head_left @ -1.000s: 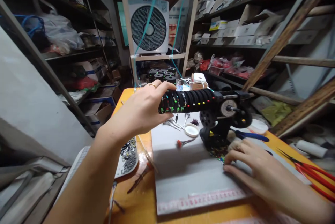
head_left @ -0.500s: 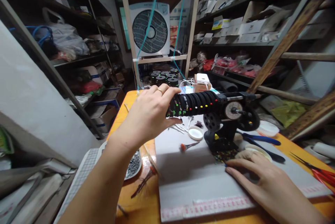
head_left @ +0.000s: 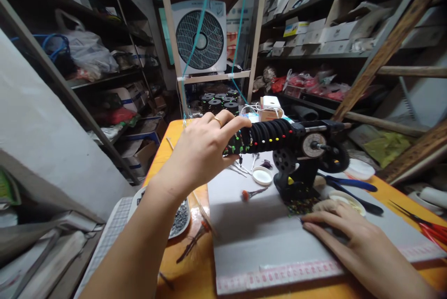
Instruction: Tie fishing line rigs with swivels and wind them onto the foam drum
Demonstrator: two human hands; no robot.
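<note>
A black geared winding tool (head_left: 302, 159) stands on a grey mat (head_left: 265, 234). Its horizontal black foam roller (head_left: 265, 136) is wound with line and dotted with small coloured beads. My left hand (head_left: 200, 152) wraps round the roller's left end, thumb below and ringed fingers on top. Palm down, my right hand (head_left: 344, 238) rests on the mat with fingers together, the tips beside a scatter of tiny beads (head_left: 300, 207) at the tool's foot. What the fingertips hold, if anything, is hidden.
A dish of dark small parts (head_left: 178, 217) lies left of the mat on the orange table (head_left: 178, 261). A white cap (head_left: 262, 175), blue-handled pliers (head_left: 349, 185) and red-handled scissors (head_left: 428, 227) lie around. A white fan (head_left: 199, 36) and two teal cords hang behind; cluttered shelves line both sides.
The view has shifted slightly. My left hand stays on the roller's end and my right hand has slid a little across the mat near the beads.
</note>
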